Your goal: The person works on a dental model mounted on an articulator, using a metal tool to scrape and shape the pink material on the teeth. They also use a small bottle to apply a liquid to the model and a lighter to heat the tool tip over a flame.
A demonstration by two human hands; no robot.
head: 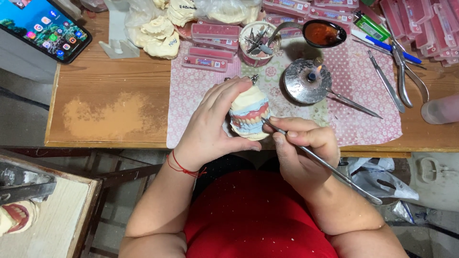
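Observation:
My left hand (213,125) grips a plaster dental model (248,113) with pink wax gums and a row of teeth, held just above the near table edge. My right hand (302,152) holds a thin metal carving tool (330,168) like a pen. Its tip touches the right side of the model at the gum line. The tool's long handle runs back over my right wrist.
A lit spirit burner (307,80) stands behind the model on a pink patterned cloth (363,95). Around it lie a cup of instruments (256,44), a spoon of molten wax (324,32), pliers (406,71), tooth-card boxes (210,48), plaster casts (158,36) and a phone (43,26).

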